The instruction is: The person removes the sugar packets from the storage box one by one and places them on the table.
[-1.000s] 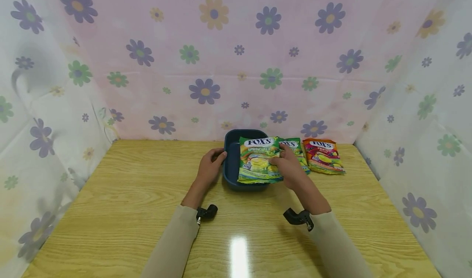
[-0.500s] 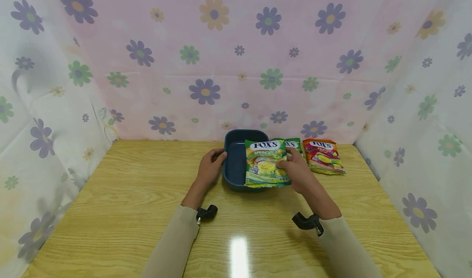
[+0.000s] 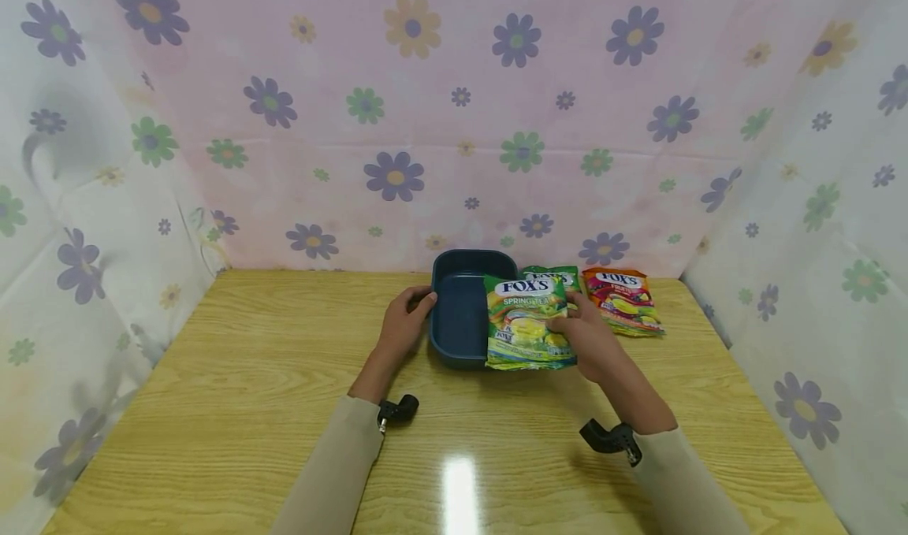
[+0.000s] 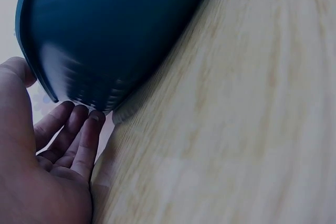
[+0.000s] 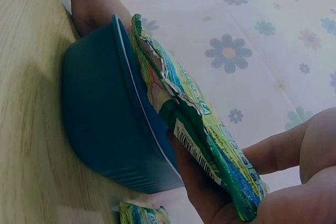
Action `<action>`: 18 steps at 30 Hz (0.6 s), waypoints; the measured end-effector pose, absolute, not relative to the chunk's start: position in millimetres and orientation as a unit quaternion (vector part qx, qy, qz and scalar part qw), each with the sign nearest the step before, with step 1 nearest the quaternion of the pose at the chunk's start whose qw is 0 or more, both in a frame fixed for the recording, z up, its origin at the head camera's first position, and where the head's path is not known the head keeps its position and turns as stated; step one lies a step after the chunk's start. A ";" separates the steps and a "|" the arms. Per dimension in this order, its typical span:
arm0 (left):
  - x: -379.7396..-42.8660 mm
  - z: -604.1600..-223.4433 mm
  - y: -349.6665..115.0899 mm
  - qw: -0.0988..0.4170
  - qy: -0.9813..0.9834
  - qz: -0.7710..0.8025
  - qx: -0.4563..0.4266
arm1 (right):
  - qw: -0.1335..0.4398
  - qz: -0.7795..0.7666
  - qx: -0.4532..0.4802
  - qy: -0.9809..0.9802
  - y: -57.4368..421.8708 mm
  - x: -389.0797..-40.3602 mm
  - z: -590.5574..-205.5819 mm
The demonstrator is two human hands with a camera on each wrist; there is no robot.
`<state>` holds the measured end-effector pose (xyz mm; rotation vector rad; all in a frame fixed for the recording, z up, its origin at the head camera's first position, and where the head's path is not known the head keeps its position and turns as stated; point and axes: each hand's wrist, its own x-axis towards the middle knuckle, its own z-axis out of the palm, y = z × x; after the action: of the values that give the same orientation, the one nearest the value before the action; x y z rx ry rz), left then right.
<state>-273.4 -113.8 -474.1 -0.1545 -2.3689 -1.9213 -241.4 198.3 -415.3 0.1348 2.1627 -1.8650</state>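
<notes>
A dark blue plastic basin (image 3: 454, 326) stands on the table, and its visible inside is bare. At its left side my left hand (image 3: 407, 318) grips the rim, the thumb at the edge and the fingers against the outer wall (image 4: 105, 35) in the left wrist view. My right hand (image 3: 590, 336) pinches a green "Fox's Spring Tea" candy bag (image 3: 521, 326) between thumb and fingers. That bag is tilted over the basin's right rim and hides part of it. In the right wrist view the bag (image 5: 184, 114) shows edge-on above the rim.
Behind the held bag lies another green Fox's candy bag (image 3: 571, 277), partly covered. A red-orange Fox's Fruits bag (image 3: 624, 302) lies to its right. Flowered cloth (image 3: 454, 125) walls in the wooden table (image 3: 284, 377) at the back and sides.
My right hand has moved right and toward me with the candy bag, from over the basin's middle to its right rim. The left hand and basin have stayed put.
</notes>
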 end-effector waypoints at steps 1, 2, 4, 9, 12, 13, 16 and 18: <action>-273.3 -474.4 -113.5 0.045 -0.776 -0.627 -0.051 | 0.142 -0.645 0.047 0.749 199.7 -240.6 -415.1; -272.8 -474.3 -113.4 0.047 -0.777 -0.626 -0.050 | 0.142 -0.645 0.047 0.750 201.0 -240.1 -415.2; -272.3 -473.9 -113.3 0.046 -0.778 -0.625 -0.049 | 0.141 -0.642 0.051 0.752 203.6 -239.3 -415.5; -281.1 -484.3 -115.1 0.038 -0.776 -0.628 -0.039 | 0.140 -0.635 0.058 0.757 210.1 -236.8 -417.5; -291.7 -500.0 -117.0 0.038 -0.776 -0.629 -0.034 | 0.144 -0.634 0.055 0.758 215.3 -234.0 -418.8; -294.2 -504.2 -117.1 0.039 -0.775 -0.629 -0.034 | 0.145 -0.634 0.052 0.758 217.2 -233.1 -419.4; -299.2 -514.0 -117.8 0.048 -0.772 -0.633 -0.035 | 0.147 -0.635 0.045 0.757 221.7 -230.3 -420.4; -300.1 -516.6 -117.6 0.053 -0.771 -0.634 -0.038 | 0.145 -0.636 0.043 0.757 224.4 -228.8 -421.4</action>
<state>-300.1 -117.6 -516.6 -0.1167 -2.3419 -1.9265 -228.8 224.4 -421.4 0.1232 2.1796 -1.8331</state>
